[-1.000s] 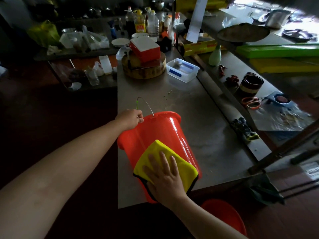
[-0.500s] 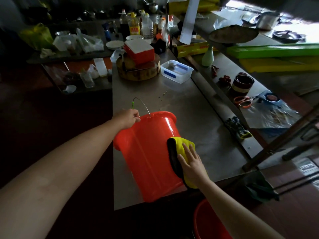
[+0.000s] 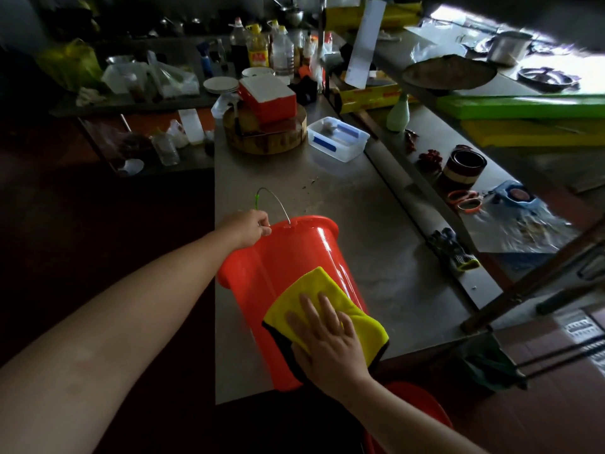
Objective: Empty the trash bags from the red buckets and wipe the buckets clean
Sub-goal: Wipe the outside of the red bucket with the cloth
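The lower red bucket shows only part of its rim at the bottom of the view, below the near edge of the steel table. Just above it, the tilted red bucket leans on the table's near left corner, base toward the person and mouth facing away. The right hand lies flat with fingers spread, pressing a yellow cloth against the bucket's upper side. The left hand grips the bucket's rim with curled fingers, beside the root of the wire handle, which stands up above the rim. To the right, work gloves and orange-handled scissors lie on a lower shelf. Further back on the table sit a clear plastic container and a round wooden chopping block carrying a red box with a white lid. Bottles crowd the far end.
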Demonstrator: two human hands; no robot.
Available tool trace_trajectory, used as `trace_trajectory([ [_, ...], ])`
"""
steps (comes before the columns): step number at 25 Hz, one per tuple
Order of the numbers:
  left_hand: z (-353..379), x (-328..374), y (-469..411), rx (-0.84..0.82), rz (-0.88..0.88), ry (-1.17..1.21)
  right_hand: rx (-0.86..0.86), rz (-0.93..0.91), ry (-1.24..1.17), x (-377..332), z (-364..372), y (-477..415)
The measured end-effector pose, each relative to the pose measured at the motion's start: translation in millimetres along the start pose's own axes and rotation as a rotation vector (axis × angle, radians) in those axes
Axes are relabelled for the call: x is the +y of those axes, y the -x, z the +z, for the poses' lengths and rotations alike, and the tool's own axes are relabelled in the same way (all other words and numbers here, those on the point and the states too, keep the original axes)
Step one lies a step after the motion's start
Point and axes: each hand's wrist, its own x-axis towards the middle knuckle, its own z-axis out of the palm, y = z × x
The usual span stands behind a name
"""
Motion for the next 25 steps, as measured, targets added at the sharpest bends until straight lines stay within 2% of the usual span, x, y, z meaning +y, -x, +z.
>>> trace_trajectory([
  [3,0.9,1.2,-3.6,-0.005,0.018,0.017,-0.071,-0.030,-0.007,5.0,-7.3,-35.8],
  [6,2.4,2.0,-10.3,-0.029,0.028,0.023,-0.106,0.025,-0.040,-0.5,-13.3,-75.2],
  [13,4.5,-3.2,-20.1,-0.054,0.034,0.055,-0.080,0.139,-0.054,-10.0,-13.5,-155.0],
  [25,0.4,-5.4,-14.2,-0.057,0.073,0.095,-0.055,0.122,-0.008,3.3,-4.3,-22.8],
])
